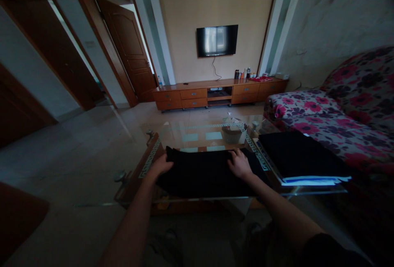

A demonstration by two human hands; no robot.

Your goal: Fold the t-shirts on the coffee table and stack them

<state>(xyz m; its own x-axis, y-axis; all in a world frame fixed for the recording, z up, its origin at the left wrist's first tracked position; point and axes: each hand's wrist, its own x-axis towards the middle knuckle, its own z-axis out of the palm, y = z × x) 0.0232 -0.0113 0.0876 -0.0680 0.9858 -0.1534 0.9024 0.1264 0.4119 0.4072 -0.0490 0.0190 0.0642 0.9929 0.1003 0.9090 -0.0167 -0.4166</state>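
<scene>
Reaching forward with bare forearms (135, 213), a dark sleeve (326, 250) on the right one. Touching a black cloth (200, 172), laid across the near part of a glass table (152, 150): left hand (161, 165) at its left end, right hand (239, 163) on its far edge towards the right, fingers bent. Cannot tell whether pinching the fabric or merely resting on it. Well apart, both hands. To the right, on the same table, a folded stack (298, 156), black on top, white and blue edges below. Near the table's far right corner, a container (232, 135) with pale, crumpled contents. Right of that, a flower-patterned sofa (326, 123). Farther off, a low wooden cabinet (193, 94) bearing bottles (248, 73); above, on the wall, a television (217, 41). To the left, a wooden door (126, 41), ajar.
</scene>
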